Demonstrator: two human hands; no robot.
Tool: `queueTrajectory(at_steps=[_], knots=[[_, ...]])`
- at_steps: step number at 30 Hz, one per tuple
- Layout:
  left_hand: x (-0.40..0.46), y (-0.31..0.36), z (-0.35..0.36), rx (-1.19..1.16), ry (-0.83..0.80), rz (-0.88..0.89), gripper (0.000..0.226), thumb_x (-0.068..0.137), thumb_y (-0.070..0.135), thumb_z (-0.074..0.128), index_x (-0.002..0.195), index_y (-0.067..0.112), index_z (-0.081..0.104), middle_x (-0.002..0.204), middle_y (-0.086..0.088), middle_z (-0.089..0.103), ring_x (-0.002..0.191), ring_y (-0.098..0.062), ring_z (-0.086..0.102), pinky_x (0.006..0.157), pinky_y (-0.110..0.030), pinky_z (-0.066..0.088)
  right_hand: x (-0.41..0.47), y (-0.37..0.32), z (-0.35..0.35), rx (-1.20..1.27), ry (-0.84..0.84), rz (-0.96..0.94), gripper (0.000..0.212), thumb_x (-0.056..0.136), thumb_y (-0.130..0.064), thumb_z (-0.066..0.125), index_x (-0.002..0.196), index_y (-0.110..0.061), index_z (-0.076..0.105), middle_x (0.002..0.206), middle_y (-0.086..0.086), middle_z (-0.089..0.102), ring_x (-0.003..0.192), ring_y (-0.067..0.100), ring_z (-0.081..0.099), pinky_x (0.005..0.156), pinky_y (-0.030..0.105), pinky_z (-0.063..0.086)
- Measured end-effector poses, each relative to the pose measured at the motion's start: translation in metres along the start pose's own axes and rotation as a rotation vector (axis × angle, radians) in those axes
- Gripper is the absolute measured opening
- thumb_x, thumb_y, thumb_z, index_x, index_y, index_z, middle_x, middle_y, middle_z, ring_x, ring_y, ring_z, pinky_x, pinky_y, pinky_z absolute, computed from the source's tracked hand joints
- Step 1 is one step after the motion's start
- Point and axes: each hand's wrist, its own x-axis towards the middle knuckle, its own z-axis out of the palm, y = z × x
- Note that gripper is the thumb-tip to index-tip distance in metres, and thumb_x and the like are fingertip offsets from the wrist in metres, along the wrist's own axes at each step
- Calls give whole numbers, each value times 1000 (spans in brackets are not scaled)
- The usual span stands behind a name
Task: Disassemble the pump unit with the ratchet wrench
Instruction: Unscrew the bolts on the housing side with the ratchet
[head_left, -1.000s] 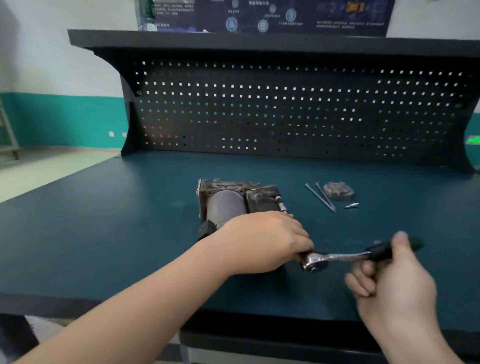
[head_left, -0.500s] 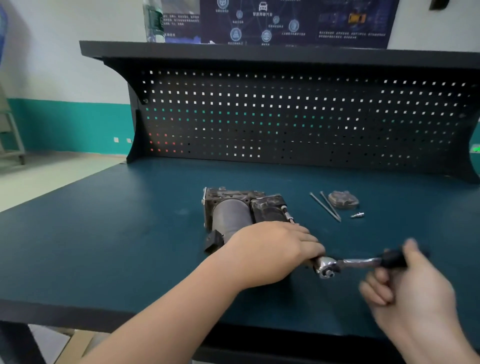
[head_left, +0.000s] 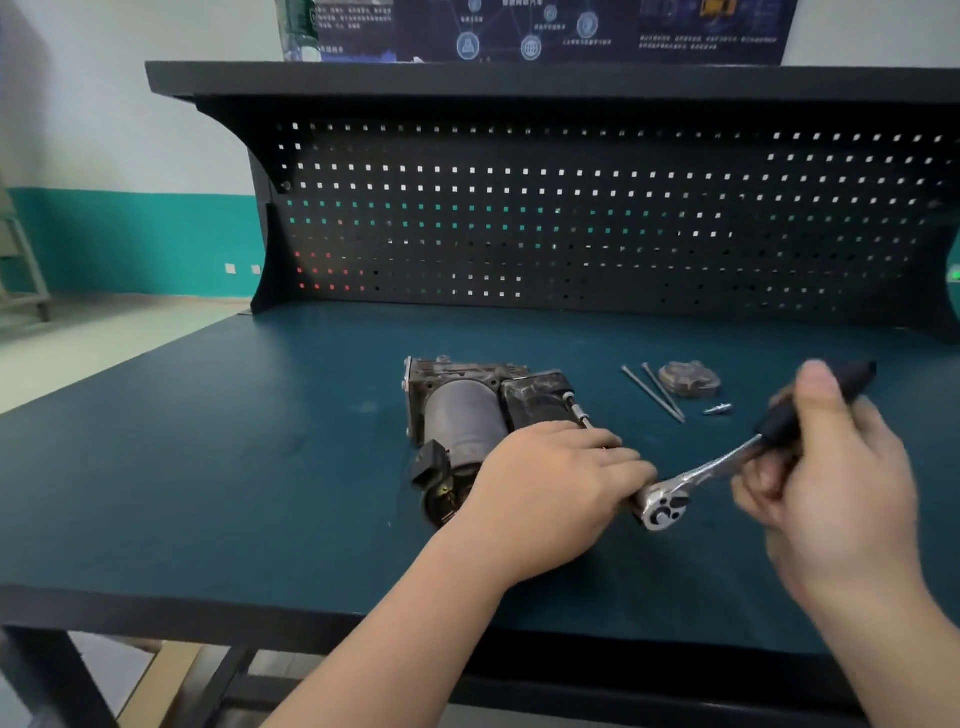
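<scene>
The pump unit (head_left: 467, 410), a dark grey cylinder on a metal block, lies on the teal bench top (head_left: 208, 467) near the middle. My left hand (head_left: 556, 478) covers its near right end, with fingers curled round the part beside the wrench head. The ratchet wrench (head_left: 691, 480) has its chrome head at my left fingertips, and its black handle rises up to the right. My right hand (head_left: 831, 478) grips that handle, thumb along the top.
Two long bolts (head_left: 655, 392), a removed metal cover (head_left: 688, 379) and a small screw (head_left: 719, 409) lie right of the pump. A black pegboard (head_left: 571, 223) with a shelf closes the back. The bench's front edge (head_left: 156, 608) runs close below my forearms.
My right hand has swung the wrench handle up and away from me, from roughly level to steeply tilted. My left hand has stayed on the pump's end.
</scene>
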Motion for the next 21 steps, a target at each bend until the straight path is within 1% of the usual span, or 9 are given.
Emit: queueTrajectory(at_steps=[2,4,6,8,11,13,15,19,21], knots=[[2,2,-1,-27,13,-16,13,84,14,64,95,18,71,93,9,72,92,-14,66,70,-30,50,-2,14,-10,241,133,289,38,100,-41,43,72,-17,40,38,-2,30,26,10,20,33,13,17],[2,2,-2,-17,-19,0,15,84,16,64,96,20,71,94,10,72,94,-14,66,72,-30,50,-3,24,-16,314,163,422,38,101,-41,42,71,-17,39,40,-1,30,27,9,20,33,13,17],[2,1,-4,-36,-53,13,23,80,18,68,102,23,72,96,12,73,94,-15,67,74,-29,52,-5,24,-18,203,99,276,36,102,-39,41,73,-18,41,41,0,33,29,11,22,33,16,20],[1,0,-9,-69,-81,14,32,78,19,68,109,27,71,100,15,73,92,-14,66,75,-27,52,-5,13,-11,-4,-38,1,30,99,-41,44,74,-25,48,42,-3,40,33,10,31,34,20,26],[2,0,-11,-95,-122,43,23,75,17,69,96,25,74,100,17,73,94,-14,67,75,-29,52,-3,0,-3,-343,-275,-319,26,90,-53,45,76,-32,49,54,-2,51,44,7,45,44,18,36],[2,0,-10,-90,-127,54,19,74,15,71,89,24,75,97,16,73,96,-14,67,76,-28,52,-4,-1,0,-439,-284,-377,30,88,-56,44,80,-28,47,60,2,51,48,9,46,46,20,37],[1,1,-8,-70,-111,40,18,73,12,71,88,22,74,93,15,74,97,-12,67,76,-25,51,-7,2,1,-272,-157,-269,28,92,-51,47,78,-27,48,52,-4,45,43,8,41,42,22,35],[1,2,-8,-102,-48,-24,15,76,13,67,88,22,72,88,12,71,91,-9,66,71,-22,46,-14,22,-8,300,172,355,34,101,-38,42,76,-16,42,42,-1,31,28,9,22,33,15,18],[1,2,-8,-95,-46,-9,14,75,15,68,86,22,73,86,13,72,90,-8,67,71,-22,49,-18,29,-14,368,200,492,36,102,-39,40,74,-15,39,43,0,31,29,9,20,32,16,17]])
